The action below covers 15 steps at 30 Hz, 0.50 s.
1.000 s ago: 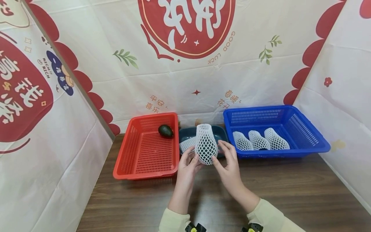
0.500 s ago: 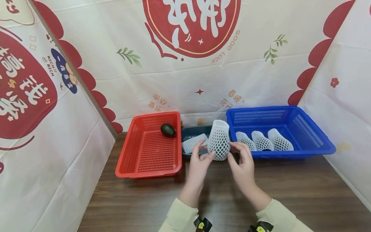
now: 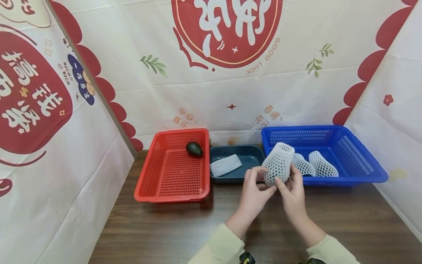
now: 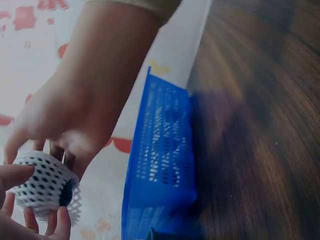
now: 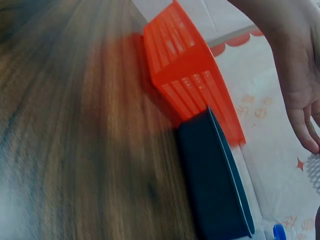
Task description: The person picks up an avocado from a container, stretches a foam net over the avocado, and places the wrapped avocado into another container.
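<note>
Both hands hold a white foam fruit net (image 3: 279, 167) upright, overlapping the near left corner of the blue basket (image 3: 364, 157) in the head view. A dark avocado (image 4: 66, 193) shows through its mesh and open end in the left wrist view. My left hand (image 3: 253, 194) grips the lower left side. My right hand (image 3: 294, 196) grips the lower right side, thumb across the front. Two more filled nets, including one (image 3: 324, 165) at the right, are visible inside the blue basket. A bare avocado (image 3: 194, 149) lies in the red basket (image 3: 140, 185).
Between the baskets stands a dark teal tray (image 3: 252, 149) with a flat white foam net (image 3: 226, 165) in it. All stand on a brown wooden table (image 3: 158, 227), against a printed cloth backdrop (image 3: 217, 95).
Both hands have carried the netted avocado rightward, from over the teal tray to the blue basket's near left corner. It now leans to the right. The head view has shifted slightly.
</note>
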Motion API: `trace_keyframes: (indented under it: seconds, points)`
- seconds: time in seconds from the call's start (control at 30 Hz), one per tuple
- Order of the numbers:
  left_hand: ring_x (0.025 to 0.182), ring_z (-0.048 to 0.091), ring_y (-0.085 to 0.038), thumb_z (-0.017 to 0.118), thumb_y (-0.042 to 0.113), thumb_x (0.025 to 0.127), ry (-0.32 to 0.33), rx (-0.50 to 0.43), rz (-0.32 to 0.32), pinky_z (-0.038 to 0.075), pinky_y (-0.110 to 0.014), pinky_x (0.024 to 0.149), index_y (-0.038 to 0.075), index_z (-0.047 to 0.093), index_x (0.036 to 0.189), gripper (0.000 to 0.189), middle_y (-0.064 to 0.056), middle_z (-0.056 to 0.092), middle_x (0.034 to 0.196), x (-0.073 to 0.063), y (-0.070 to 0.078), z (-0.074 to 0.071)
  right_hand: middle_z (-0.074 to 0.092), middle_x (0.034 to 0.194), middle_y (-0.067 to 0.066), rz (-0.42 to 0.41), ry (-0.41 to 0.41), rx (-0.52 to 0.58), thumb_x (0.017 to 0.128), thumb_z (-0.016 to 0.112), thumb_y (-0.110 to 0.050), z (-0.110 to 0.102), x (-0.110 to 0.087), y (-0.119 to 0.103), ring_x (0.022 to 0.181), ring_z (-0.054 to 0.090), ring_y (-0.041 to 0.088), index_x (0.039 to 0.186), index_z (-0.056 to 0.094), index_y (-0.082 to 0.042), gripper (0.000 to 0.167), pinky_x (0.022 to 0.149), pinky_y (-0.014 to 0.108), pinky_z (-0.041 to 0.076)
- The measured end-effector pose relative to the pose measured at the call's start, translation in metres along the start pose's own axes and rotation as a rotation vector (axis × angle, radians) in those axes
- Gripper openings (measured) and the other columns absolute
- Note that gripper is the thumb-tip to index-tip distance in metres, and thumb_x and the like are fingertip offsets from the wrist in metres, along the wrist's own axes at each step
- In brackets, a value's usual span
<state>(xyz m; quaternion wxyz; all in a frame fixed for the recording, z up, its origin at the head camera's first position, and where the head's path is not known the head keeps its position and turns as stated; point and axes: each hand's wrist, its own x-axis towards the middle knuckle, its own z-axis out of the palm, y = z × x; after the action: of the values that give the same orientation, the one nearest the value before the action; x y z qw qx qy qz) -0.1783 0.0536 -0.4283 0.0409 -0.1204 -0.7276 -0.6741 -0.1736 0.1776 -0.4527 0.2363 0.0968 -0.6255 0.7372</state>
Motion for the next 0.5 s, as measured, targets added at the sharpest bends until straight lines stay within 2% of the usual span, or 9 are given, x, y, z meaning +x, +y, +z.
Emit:
trace_keyframes:
  seconds: [0.17,0.3,0.4,0.5]
  points:
    - [0.095,0.052,0.0,0.076,0.005,0.084,-0.117,0.195,0.055,0.049,-0.017,0.084,0.022,0.057,0.113,0.039,0.009,0.046,0.107,0.002,0.001,0.014,0.044,0.132,0.01,0.101,0.08,-0.072,0.089,0.062,0.01,-0.016,0.011,-0.002,0.119,0.048,0.017,0.144,0.033,-0.004,0.064,0.09,0.016,0.046]
    - [0.097,0.053,0.001,0.072,0.01,0.089,-0.174,0.338,0.093,0.047,-0.017,0.086,0.023,0.057,0.116,0.034,0.01,0.049,0.108,0.008,0.001,0.021,0.047,0.13,0.011,0.148,0.089,-0.202,0.084,0.071,0.006,-0.034,0.022,-0.004,0.116,0.051,0.013,0.143,0.037,-0.004,0.068,0.088,0.013,0.046]
    - [0.103,0.054,0.0,0.069,0.013,0.092,-0.206,0.457,0.125,0.047,-0.017,0.087,0.021,0.053,0.125,0.038,0.008,0.052,0.114,0.016,-0.003,0.028,0.047,0.131,0.013,0.162,0.072,-0.364,0.084,0.074,-0.001,-0.052,0.031,-0.007,0.115,0.05,0.009,0.145,0.036,-0.003,0.072,0.086,0.009,0.044]
    - [0.109,0.054,-0.001,0.066,0.018,0.094,-0.245,0.642,0.168,0.045,-0.016,0.09,0.019,0.05,0.133,0.041,0.007,0.055,0.121,0.027,-0.009,0.038,0.045,0.133,0.016,0.184,0.064,-0.532,0.087,0.075,-0.013,-0.072,0.042,-0.012,0.114,0.049,0.008,0.148,0.034,-0.004,0.074,0.084,0.007,0.042]
